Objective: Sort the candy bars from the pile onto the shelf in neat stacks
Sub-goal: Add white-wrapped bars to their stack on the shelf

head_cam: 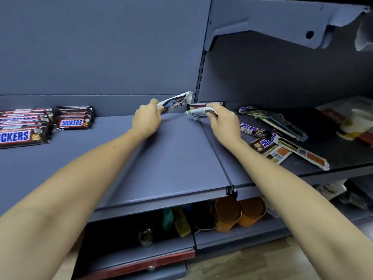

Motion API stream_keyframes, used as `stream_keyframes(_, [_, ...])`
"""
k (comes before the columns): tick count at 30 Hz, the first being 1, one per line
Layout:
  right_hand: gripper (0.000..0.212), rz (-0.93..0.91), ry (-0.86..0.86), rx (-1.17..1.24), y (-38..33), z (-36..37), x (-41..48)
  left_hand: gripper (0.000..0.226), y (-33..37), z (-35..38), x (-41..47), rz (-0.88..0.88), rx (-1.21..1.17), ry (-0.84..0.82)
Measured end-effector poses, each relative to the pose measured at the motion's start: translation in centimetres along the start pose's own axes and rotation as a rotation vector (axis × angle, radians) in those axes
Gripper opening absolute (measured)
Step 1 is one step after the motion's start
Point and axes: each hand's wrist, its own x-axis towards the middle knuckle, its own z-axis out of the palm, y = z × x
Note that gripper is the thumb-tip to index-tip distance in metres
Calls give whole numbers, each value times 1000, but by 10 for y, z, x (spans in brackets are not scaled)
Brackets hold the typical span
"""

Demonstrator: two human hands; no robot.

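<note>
Grey-blue metal shelf point(171, 158) fills the view at chest level, and both your bare arms reach over it toward the back wall. Your left hand point(148, 118) grips one end of a white bar point(175, 102). Its long axis runs up and to the right from your fingers, with the free end tilted up close to the back wall. Your right hand point(224, 122) pinches a green-tipped bar point(196, 114) by its right end, so the bar points left, toward the other hand. The two free ends are near each other but apart, just above the seam where two shelf boards meet. A brown bar point(205, 105) shows just behind the green-tipped one; whether your right hand also holds it or it rests on the shelf cannot be told. The pile point(272, 136) of loose candy bars lies on the shelf just right of your right wrist, its bars pointing in all directions. Far to the left, well apart from your hands, stand two stacks of brown bars point(74, 118), their long sides facing you. A new stack would probably go on the shelf to the left of your left hand, which is the nearer hand to that spot, and nothing stands between. A flat white packet point(351, 118) lies at the far right, and orange cups point(238, 213) sit on the shelf below.
</note>
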Motion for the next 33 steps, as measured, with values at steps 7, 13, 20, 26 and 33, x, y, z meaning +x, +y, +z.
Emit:
stream_keyframes(7, [12, 358, -264, 687, -91, 49, 15, 25, -85, -66, -25, -136, -49, 164])
stream_keyframes(13, [18, 392, -606, 812, -152, 85, 10, 27, -136, -104, -47, -224, -56, 250])
stream_keyframes(20, [25, -28, -662, 162, -174, 111, 13, 25, -169, -126, -63, -183, -75, 225])
stream_keyframes(26, [22, -77, -665, 114, -182, 115, 10, 21, -172, -134, -66, -199, -244, 210])
stream_keyframes(33, [26, 296, -736, 748, -216, 108, 2, 29, -156, -128, -70, -470, -925, -7])
